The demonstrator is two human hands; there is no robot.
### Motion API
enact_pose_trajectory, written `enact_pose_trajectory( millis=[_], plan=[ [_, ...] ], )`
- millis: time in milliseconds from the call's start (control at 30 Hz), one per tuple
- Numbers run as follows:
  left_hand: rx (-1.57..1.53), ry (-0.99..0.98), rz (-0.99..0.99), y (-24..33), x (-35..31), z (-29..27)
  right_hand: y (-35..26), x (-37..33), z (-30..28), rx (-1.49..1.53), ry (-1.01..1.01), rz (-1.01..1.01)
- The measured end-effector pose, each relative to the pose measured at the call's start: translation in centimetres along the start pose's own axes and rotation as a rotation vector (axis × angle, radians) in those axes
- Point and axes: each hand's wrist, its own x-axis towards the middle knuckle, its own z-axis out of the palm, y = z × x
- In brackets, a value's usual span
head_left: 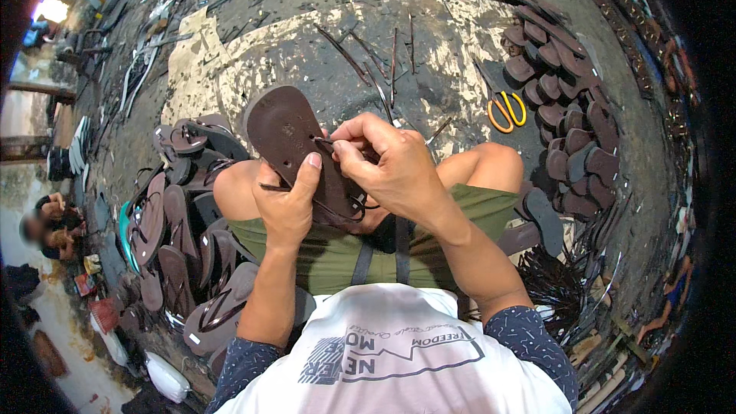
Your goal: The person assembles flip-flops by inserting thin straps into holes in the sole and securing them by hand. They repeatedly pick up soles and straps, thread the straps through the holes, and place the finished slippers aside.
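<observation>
A dark brown flip-flop sole (285, 116) is held up over my lap, tilted, with small holes in its face. My left hand (285, 203) grips it by the lower left edge, the thumb lying on the face near one hole. With thumb and fingertips, my right hand (392, 165) pinches the end of a thin dark strap (323, 140) at the hole by the sole's right edge. More of the strap loops below, between my hands and across the sole's lower part. The sole's underside and my left fingers behind it are hidden.
Scissors with orange and yellow handles (504, 112) lie ahead to the right. Beyond them are stacked brown soles (567, 126). Strapped flip-flops (178, 218) are heaped at my left. A bundle of dark straps (548, 282) lies by my right knee; loose strips (394, 69) lie ahead. Another person (57, 222) sits far left.
</observation>
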Motion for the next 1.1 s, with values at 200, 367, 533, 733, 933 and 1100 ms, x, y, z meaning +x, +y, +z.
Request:
enact_pose_trajectory(
  millis=[200,367,533,733,933,1100],
  plan=[
    [0.139,0.023,0.124,-0.2,-0.7,0.5,-0.7,-0.4,0.5,-0.205,0.085,-0.121],
    [0.467,-0.014,0.372,-1.6,-1.0,-0.5,-1.0,-0.2,1.0,-0.278,0.124,-0.177],
    [0.266,0.018,0.209,-1.0,-0.9,0.3,-0.6,-0.2,1.1,-0.169,0.106,-0.168],
    [0.266,-0.017,0.182,-2.1,-1.7,0.4,0.5,-1.2,1.0,-0.218,0.11,-0.197],
    [0.203,-0.014,0.305,-1.8,0.3,1.0,-1.1,-1.0,-0.1,-0.38,0.11,-0.429],
    [0.087,-0.419,0.07,-0.5,-0.5,0.6,0.9,-1.3,0.4,-0.095,0.087,-0.182]
  ],
)
